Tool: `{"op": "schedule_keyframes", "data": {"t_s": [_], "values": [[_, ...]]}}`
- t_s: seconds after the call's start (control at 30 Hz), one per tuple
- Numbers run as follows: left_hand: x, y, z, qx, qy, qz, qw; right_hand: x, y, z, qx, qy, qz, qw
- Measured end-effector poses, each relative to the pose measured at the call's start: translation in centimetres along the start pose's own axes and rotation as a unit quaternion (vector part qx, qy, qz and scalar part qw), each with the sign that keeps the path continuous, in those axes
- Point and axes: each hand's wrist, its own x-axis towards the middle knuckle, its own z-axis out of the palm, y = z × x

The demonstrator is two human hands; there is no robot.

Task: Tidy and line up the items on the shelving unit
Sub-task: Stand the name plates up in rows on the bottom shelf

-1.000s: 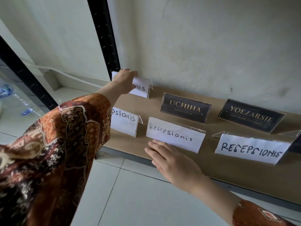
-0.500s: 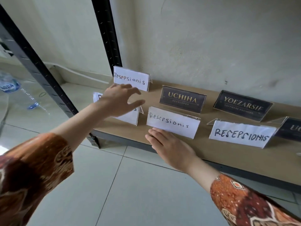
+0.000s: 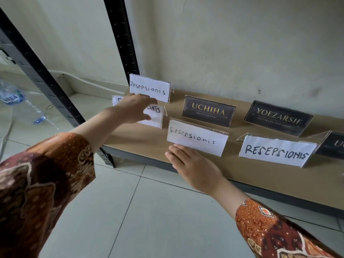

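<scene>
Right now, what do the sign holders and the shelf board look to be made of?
Sign holders, like the Resepsionis sign: probably clear acrylic, judging by see-through folded edges, with paper inserts. Shelf board: matte tan, likely fibreboard or similar; no grain visible. Its frame: black, apparently painted metal.

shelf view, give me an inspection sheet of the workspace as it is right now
surface: brown shelf board on a black metal frame, low above the tiled floor.
job's things: four white Resepsionis signs, back left, front left, middle, right; UCHIHA sign; YOEZARSIF sign; another dark sign cut off at the right edge.
clutter: nothing seen on the shelf.
grippers: left hand grips the front left sign; right hand lies open and flat before the middle sign.
cables: white conduit along the wall base.
surroundings: plastic water bottle on the floor, plain wall.
</scene>
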Motion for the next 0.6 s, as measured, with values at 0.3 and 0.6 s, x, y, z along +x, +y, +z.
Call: {"op": "schedule_keyframes", "data": {"t_s": [0.3, 0.6], "values": [[4.0, -0.8, 0.2, -0.006, 0.014, -0.030, 0.999, -0.1, 0.2, 0.2, 0.005, 0.018, -0.005, 1.000], [5.0, -1.3, 0.6, -0.021, 0.012, -0.028, 0.999, -0.2, 0.3, -0.1, 0.011, 0.007, -0.010, 1.000]]}}
